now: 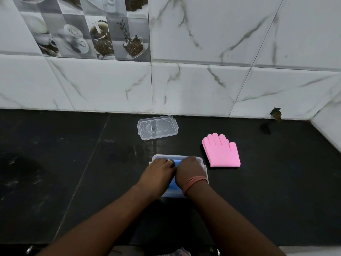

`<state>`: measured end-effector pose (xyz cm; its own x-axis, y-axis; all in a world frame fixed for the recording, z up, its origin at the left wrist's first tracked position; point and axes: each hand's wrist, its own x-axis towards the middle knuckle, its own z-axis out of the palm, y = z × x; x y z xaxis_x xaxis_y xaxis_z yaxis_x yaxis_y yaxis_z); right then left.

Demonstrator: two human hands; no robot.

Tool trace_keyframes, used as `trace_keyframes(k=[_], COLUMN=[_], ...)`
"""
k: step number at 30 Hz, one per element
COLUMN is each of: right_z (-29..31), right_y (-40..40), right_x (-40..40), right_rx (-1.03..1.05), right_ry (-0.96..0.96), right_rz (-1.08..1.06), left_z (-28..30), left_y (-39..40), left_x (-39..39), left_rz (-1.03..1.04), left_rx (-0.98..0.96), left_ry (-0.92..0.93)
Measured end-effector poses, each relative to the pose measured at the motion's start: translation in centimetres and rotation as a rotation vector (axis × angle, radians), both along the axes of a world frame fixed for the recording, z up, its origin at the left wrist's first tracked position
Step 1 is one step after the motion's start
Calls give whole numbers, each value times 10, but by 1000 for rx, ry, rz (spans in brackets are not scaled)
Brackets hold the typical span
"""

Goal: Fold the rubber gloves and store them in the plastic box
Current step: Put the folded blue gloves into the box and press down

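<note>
Blue glove [177, 162] sits inside the plastic box [201, 161], directly under your hands, mostly covered by them. Your left hand [159, 172] and right hand [190, 172] lie side by side on it, knuckles up, pressing it down; fingertips are hidden, so whether they pinch the rubber or just push flat can't be told. Box's long axis runs away from you, toward the wall.

Pink glove [221, 151], already folded, lies on the black counter [73, 163] just right of the box, fingers pointing at the wall, fold edge facing you. It's apart from the box, on your right hand's side: that hand is nearer for the pickup.

Clear lid [157, 127] rests beyond the box, near the wall.
</note>
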<state>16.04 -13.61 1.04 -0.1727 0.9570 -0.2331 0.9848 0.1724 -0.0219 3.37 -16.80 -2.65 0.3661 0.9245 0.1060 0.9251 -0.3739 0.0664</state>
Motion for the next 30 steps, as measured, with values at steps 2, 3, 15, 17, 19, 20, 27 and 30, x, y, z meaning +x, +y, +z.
trace_keyframes(k=[2,3,15,17,19,20,27,30], right_z=[4,-1,-42,-43,-44,-45,-50,-47], right_y=[-3,-3,2,6,8,9,19,20], right_x=[1,3,16,16,16,17,19,18], right_rx=[152,201,144,109,53,25,-121,-134], right_ry=[63,100,137,142,153,155,102,92], right_rz=[-3,68,293,282,262,255,243,240], left_z=[1,1,-10,-9,-7,-8,-15,-11], left_y=[0,2,18,21,25,27,43,41], left_x=[0,0,4,3,2,1,-6,-8], left_rz=[60,82,65,59,48,37,-37,-77], left_rx=[-44,-68,-42,-102,-177,-206,-295,-213], left_ry=[-40,-49,289,297,290,289,291,298])
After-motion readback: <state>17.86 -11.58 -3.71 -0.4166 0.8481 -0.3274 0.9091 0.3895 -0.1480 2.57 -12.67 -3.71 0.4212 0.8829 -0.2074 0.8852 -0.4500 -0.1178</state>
